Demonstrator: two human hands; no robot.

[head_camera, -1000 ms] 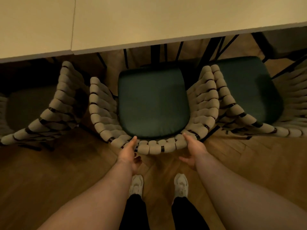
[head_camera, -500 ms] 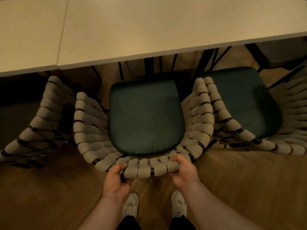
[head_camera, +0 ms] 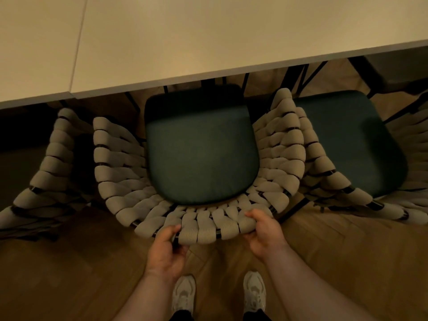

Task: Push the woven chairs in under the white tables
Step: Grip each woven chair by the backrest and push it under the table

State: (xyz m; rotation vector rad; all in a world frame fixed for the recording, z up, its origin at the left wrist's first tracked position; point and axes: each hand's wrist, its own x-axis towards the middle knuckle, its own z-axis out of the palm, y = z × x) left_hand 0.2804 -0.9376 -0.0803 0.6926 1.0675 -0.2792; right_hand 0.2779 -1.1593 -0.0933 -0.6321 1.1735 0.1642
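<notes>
head view: looking straight down over a chair back, so everything is seen from above
middle woven chair [head_camera: 120,172]: chunky beige rope weave on a dark frame. The curved back is nearest the person and the open front faces the table
seat cushion [head_camera: 201,158]: dark green. Only its far edge is under the table lip, in shadow, and most of it sticks out in plain sight
white table [head_camera: 208,38]: long pale top across the upper part of the shot
second table [head_camera: 34,42]: butted up against the first one on the left, with a thin seam between them
table legs [head_camera: 294,77]: thin dark bars showing below the edge, beyond the cushion
left hand [head_camera: 165,249]: clamped on the back rim left of centre, thumb on top of the weave, fingers curled underneath
right hand [head_camera: 265,235]: gripping the same rim right of centre, thumb laid over the rope, the rest wrapped round the underside
right chair [head_camera: 324,167]: same weave, its arm right up against the middle chair's arm. Honestly can't tell if they touch
right cushion [head_camera: 347,140]: also dark green, with pretty much the whole seat out in the open
left chair [head_camera: 53,158]: same weave, sitting in deep shadow with a small gap to the middle one. The seat is too dark to make out
floor [head_camera: 69,274]: wooden parquet
sneakers [head_camera: 184,295]: pale pair, planted just behind the chair back, between the two forearms
</notes>
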